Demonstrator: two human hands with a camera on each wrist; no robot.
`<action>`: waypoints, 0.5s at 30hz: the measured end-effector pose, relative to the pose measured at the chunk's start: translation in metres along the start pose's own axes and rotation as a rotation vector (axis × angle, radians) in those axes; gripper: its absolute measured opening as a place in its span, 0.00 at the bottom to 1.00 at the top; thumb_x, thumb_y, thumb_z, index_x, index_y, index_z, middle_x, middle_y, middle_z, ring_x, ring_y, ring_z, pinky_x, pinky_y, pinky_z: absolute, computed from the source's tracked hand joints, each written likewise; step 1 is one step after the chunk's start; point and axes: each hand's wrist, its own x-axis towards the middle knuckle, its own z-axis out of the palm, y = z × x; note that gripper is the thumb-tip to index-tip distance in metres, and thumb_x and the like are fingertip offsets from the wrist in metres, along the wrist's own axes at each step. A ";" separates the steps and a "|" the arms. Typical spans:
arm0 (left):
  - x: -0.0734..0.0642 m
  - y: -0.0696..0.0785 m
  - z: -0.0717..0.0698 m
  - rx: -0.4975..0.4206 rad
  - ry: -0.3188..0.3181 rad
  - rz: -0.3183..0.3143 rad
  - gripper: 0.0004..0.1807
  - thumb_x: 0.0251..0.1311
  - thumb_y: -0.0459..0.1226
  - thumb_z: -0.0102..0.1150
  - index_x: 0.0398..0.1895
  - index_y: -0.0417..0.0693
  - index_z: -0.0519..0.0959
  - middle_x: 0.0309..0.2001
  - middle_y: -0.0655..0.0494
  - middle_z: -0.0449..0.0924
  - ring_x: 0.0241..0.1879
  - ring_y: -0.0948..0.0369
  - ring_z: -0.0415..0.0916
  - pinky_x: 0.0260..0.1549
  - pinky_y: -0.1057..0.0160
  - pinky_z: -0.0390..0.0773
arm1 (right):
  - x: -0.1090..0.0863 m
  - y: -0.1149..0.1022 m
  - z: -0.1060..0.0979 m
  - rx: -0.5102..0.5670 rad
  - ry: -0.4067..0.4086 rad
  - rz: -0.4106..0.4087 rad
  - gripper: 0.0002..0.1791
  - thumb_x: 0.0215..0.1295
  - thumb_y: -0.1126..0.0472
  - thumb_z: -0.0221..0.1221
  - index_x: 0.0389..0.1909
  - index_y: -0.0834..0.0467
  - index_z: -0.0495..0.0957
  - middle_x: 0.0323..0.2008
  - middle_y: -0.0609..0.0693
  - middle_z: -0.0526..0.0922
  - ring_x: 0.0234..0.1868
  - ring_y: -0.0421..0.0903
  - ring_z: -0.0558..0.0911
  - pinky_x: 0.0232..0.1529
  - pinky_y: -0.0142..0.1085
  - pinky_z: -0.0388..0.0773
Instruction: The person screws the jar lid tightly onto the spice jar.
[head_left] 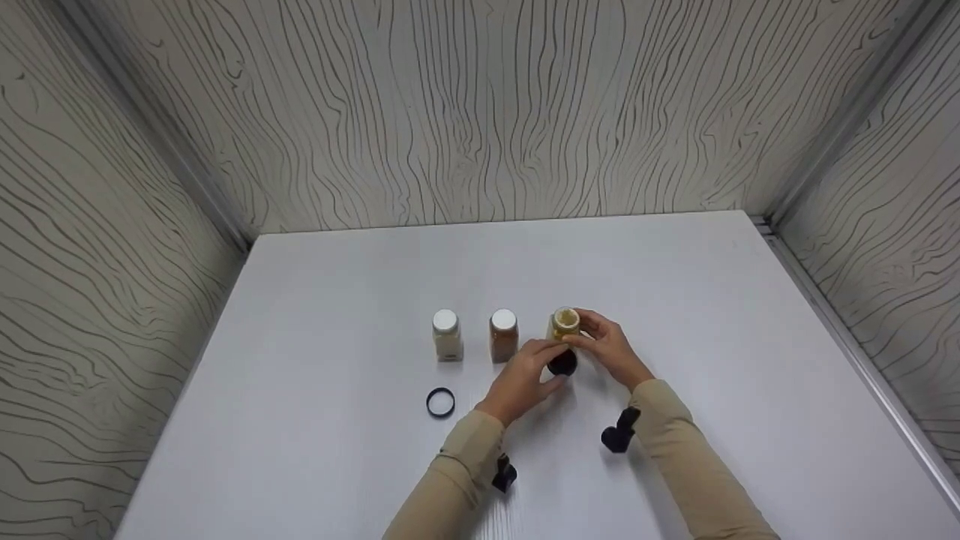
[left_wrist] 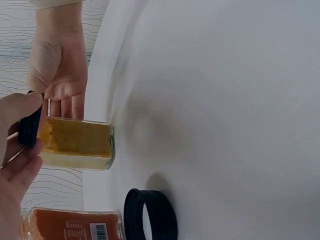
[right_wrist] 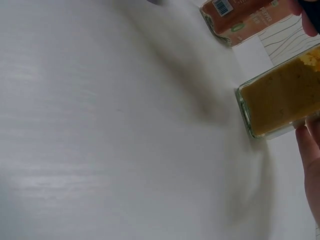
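Apparently uncapping or recapping: square clear-glass jar of yellow-brown contents (left_wrist: 80, 141), mouth uncapped, held near-upright on or just above white tabletop (head_left: 337, 300) by right hand (head_left: 610, 348); left hand (head_left: 523, 376) pinches round black cap (left_wrist: 31, 126) beside it. Next move likely calls for steady jar, cap seated or laid aside.

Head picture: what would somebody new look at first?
Probably the right hand holding the yellow jar, right of centre, and the left hand holding a black lid just in front of it. Next, perhaps, the white-topped orange jar and pale jar standing to that jar's left. A black ring lies on the table in front of the pale jar.
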 end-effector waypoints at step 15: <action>0.013 -0.002 -0.014 0.035 0.023 -0.027 0.26 0.58 0.40 0.65 0.61 0.46 0.74 0.58 0.54 0.78 0.59 0.61 0.76 0.61 0.72 0.76 | 0.000 -0.002 0.000 0.024 -0.001 0.016 0.30 0.63 0.62 0.62 0.65 0.65 0.67 0.65 0.62 0.72 0.60 0.34 0.75 0.63 0.26 0.72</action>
